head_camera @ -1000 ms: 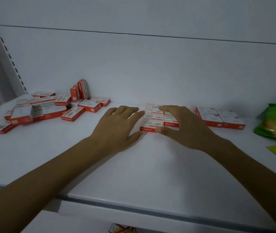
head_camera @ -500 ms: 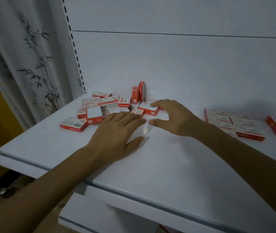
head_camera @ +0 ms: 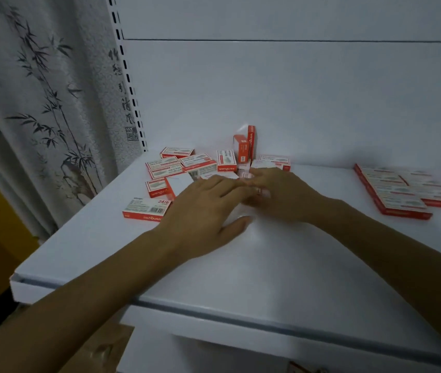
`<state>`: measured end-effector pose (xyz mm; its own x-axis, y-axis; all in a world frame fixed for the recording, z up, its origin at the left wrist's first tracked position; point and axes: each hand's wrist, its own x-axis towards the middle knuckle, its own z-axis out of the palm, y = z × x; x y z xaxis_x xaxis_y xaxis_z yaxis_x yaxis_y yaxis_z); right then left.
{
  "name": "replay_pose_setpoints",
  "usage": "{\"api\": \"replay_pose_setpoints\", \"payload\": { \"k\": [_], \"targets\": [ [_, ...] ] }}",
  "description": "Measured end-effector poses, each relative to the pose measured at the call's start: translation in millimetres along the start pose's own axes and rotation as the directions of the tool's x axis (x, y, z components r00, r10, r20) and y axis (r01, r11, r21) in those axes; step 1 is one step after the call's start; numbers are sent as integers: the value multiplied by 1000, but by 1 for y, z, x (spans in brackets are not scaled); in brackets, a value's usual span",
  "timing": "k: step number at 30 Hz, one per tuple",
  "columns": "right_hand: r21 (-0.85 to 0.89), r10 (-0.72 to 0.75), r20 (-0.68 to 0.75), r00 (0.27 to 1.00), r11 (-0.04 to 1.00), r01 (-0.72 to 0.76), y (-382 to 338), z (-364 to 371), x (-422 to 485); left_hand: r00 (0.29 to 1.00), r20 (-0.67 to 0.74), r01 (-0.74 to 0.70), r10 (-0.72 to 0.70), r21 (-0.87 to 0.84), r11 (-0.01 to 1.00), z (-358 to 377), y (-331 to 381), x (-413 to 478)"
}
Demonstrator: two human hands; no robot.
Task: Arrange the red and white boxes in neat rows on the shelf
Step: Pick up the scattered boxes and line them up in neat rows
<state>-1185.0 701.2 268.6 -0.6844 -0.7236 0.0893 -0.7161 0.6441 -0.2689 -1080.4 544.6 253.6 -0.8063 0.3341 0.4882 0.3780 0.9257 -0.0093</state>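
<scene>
A grey curtain printed with ink bamboo and brush characters [head_camera: 39,103] hangs at the left. On the white metal shelf [head_camera: 241,265], the nearest flat red and white cardboard box [head_camera: 146,210] reads "24/6" above a barcode. Behind it, the loose pile of red and white boxes [head_camera: 195,162] shows "wengu" lettering. The left hand [head_camera: 203,211] lies flat, fingers straight and thumb spread, its fingertips at the pile. The right hand [head_camera: 284,195] reaches into the pile, but its fingers are blurred, so its grip cannot be told. The flat, neat rows of red and white boxes [head_camera: 402,192] lie at the right.
</scene>
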Motion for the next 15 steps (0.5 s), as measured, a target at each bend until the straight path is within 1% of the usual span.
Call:
{"api": "replay_pose_setpoints", "payload": {
  "k": [2, 5, 7, 9, 10, 13, 15],
  "targets": [
    [74, 11, -21, 1000, 997, -9, 5, -4, -12, 999, -31, -43, 42, -40, 998, 0, -3, 14],
    [158, 56, -137, 989, 987, -34, 12, -12, -34, 996, -48, -77, 72, -109, 991, 6, -5, 29],
    [186, 111, -173, 979, 979, -78, 14, -12, -45, 998, -29, -57, 53, -154, 986, 11, -2, 30],
    [172, 175, -196, 965, 975, -142, 11, -8, -52, 997, 73, 1, 14, -203, 979, 16, -1, 28],
    [156, 213, -193, 958, 970, -184, 9, -4, -54, 993, 117, 7, 18, -209, 978, 19, -2, 27],
    [119, 332, -131, 934, 941, -317, 4, 2, -58, 990, 131, -8, 41, -243, 970, 23, -6, 22],
    [77, 343, -138, 929, 939, -335, 5, 6, -58, 991, 129, 10, 32, -308, 951, 23, -6, 19]
  ]
}}
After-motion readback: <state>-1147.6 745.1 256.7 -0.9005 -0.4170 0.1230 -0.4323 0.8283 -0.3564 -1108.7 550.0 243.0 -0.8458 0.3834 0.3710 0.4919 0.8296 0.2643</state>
